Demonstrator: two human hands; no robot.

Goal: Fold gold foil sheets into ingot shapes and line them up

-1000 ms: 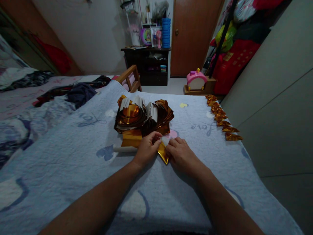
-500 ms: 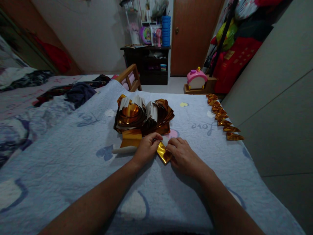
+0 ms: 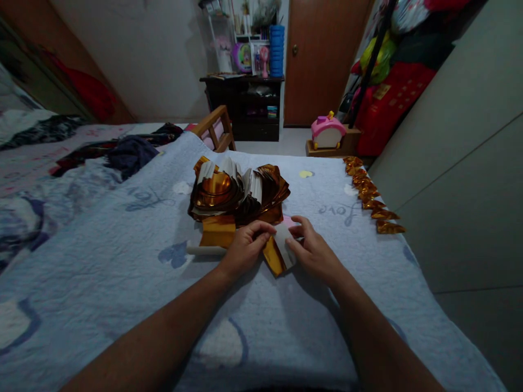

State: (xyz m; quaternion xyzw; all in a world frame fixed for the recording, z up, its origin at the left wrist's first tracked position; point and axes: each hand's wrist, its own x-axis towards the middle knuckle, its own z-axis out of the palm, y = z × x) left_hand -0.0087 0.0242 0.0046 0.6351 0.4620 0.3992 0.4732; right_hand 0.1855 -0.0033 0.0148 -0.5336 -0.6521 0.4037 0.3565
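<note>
A partly folded sheet of gold foil paper (image 3: 273, 258) lies between my hands on the bed, its white underside turned up on the right. My left hand (image 3: 247, 247) pinches its upper left edge, thumb and fingertips together. My right hand (image 3: 314, 250) has its thumb and bent fingers on the white flap at the right edge. Just left of my left hand rests another gold sheet (image 3: 218, 231) with a curled white edge. Beyond my hands sits a bulky pile of gold foil paper (image 3: 218, 188), with curled and fanned sheets.
Folded gold pieces (image 3: 368, 193) form a row along the bed's right edge. A pale blue quilt (image 3: 122, 283) covers the bed. Dark clothing (image 3: 133, 155) lies at the left. Past the far edge stand a wooden chair (image 3: 216, 130), a dark cabinet (image 3: 241, 109) and a pink toy (image 3: 328, 130).
My right hand has shifted slightly right, its fingers opening out. The paper's right side has unfolded, so more white shows. My left hand stays nearly in place.
</note>
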